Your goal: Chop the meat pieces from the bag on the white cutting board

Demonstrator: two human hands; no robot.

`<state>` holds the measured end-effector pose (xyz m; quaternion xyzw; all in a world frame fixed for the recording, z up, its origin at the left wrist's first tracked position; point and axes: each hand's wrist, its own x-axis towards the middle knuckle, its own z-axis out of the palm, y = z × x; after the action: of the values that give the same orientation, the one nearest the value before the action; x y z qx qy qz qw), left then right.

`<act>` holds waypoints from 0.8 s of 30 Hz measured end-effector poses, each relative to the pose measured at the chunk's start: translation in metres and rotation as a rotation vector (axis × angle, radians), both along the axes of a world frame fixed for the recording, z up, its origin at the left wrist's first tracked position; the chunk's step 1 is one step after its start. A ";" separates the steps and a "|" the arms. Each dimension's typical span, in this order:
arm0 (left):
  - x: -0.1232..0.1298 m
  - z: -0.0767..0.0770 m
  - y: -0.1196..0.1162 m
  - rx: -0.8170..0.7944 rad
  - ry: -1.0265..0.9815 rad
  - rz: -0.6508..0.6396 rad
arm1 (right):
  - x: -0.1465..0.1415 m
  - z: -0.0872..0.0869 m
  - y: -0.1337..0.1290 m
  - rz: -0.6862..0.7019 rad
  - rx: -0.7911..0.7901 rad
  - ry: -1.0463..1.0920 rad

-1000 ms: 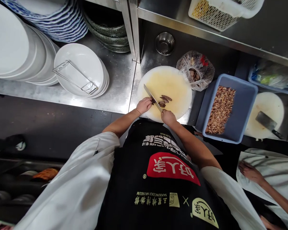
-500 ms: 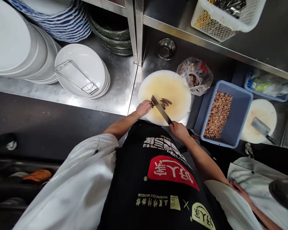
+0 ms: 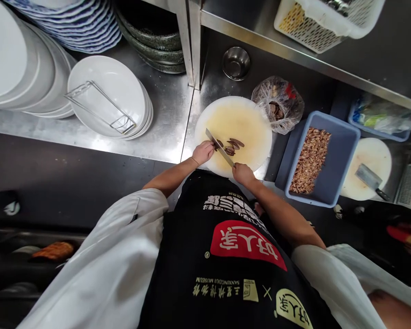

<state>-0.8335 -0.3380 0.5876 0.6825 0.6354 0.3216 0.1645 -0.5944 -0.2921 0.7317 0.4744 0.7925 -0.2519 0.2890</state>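
A knife [image 3: 222, 150] lies slantwise over a round, yellow-stained white cutting board [image 3: 256, 123], its handle wrapped by my right hand [image 3: 244, 174] at the board's near edge. My left hand [image 3: 203, 152] is closed at the board's left edge, fingertips beside the blade; a small dark piece shows there, mostly hidden by the fingers. Several dark brown slices [image 3: 233, 145] lie just right of the blade. Behind the board on its right stands a clear plastic bag [image 3: 278, 104] with more brown pieces inside. A small metal bowl [image 3: 236, 63] sits behind the board.
A blue-grey tub [image 3: 339, 160] with chopped brown bits stands at right, beside another board [image 3: 370, 151] bearing a cleaver [image 3: 368, 177]. White plates [image 3: 106, 91] with a wire rack are stacked at left. A metal shelf edge [image 3: 260, 42] crosses behind. Another person's sleeve is at lower right.
The knife and my right hand have moved left, and more dark pieces show right of the blade. The other person at the right has shifted toward the bottom corner. The view has shifted slightly.
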 end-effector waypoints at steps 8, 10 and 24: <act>0.006 -0.001 0.003 0.019 0.007 0.073 | 0.020 -0.017 -0.021 -0.043 0.000 0.058; 0.008 0.000 0.003 0.012 0.002 0.077 | 0.047 -0.018 -0.030 -0.053 -0.009 0.036; -0.012 0.042 0.014 -0.316 0.062 -0.173 | 0.140 -0.028 -0.048 -0.311 0.083 0.346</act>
<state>-0.8454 -0.3243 0.6297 0.7099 0.6217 0.1813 0.2769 -0.4546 -0.3400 0.7039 0.5519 0.7573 -0.3382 0.0869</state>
